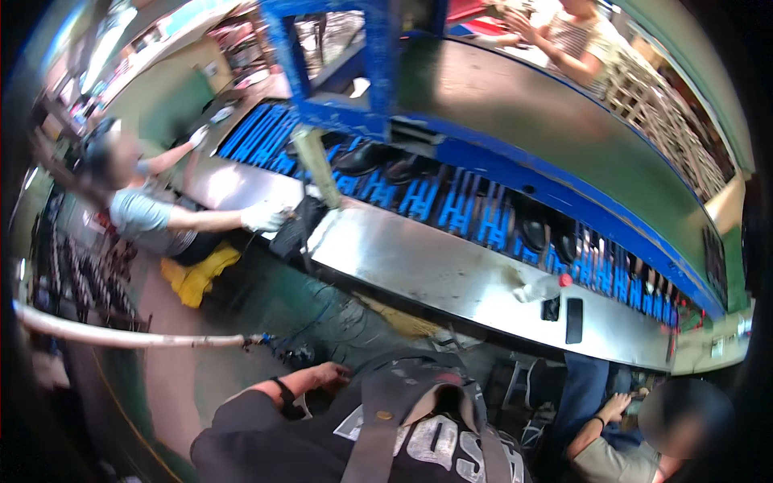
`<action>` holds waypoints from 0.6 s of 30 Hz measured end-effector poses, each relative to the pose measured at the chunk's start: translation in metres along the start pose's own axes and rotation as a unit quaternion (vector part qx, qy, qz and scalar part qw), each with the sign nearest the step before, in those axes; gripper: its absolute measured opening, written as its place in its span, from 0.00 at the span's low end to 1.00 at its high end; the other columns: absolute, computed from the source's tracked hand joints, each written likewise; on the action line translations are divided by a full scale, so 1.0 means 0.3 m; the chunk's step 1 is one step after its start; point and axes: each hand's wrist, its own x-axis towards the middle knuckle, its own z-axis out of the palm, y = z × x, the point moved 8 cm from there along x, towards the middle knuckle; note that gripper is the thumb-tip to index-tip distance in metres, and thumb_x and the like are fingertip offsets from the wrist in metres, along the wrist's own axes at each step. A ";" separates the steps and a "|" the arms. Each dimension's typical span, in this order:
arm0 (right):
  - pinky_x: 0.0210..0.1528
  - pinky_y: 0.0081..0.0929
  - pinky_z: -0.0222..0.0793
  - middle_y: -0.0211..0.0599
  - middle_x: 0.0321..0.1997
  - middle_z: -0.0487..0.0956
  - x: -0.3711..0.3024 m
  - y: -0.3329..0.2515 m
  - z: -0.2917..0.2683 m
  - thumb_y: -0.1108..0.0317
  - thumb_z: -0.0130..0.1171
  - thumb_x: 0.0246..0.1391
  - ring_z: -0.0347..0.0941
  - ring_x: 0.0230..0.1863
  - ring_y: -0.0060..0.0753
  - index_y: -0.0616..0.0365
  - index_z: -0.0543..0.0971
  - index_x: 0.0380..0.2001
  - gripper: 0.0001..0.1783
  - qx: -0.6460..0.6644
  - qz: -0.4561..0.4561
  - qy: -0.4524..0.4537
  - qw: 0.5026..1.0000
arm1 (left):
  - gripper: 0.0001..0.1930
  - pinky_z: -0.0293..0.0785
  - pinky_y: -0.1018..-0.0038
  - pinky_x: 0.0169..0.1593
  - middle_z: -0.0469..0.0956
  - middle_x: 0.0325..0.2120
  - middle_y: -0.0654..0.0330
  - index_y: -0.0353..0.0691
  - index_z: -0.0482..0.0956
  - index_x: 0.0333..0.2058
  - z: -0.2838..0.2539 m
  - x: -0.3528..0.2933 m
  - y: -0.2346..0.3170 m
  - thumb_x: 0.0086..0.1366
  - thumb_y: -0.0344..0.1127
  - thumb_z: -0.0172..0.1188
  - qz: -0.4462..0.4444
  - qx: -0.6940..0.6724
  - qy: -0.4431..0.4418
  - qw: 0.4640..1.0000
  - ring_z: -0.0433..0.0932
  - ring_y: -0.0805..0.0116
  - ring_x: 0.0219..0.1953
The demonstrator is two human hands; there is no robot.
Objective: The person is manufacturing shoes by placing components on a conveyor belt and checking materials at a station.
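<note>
My left hand (328,374) is at the front of my body, beside my dark shirt and the grey straps over it. A black band circles that forearm. Its fingers are small and partly hidden against the dark cloth, so I cannot make out their pose or anything held. My right hand does not show. Beyond my body runs a metal-topped bench (403,270). On its right part are a clear bottle with a red cap (543,287) and a flat black phone-like slab (574,320), both apart from my hand.
Behind the bench, a blue-slatted conveyor (475,216) carries black shoes (362,159) under a blue frame (564,197). A gloved co-worker (153,209) stands left, another sits right (628,443), a third is across. A white pipe (137,332) crosses the left side.
</note>
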 end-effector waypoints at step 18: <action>0.65 0.26 0.55 0.44 0.62 0.69 -0.241 -1.156 0.403 0.64 0.48 0.65 0.63 0.63 0.33 0.63 0.67 0.58 0.22 -0.241 -0.229 -0.094 0.939 | 0.19 0.73 0.57 0.48 0.80 0.41 0.48 0.45 0.78 0.48 0.121 -0.061 0.674 0.59 0.44 0.54 0.346 0.394 0.158 0.836 0.78 0.48 0.45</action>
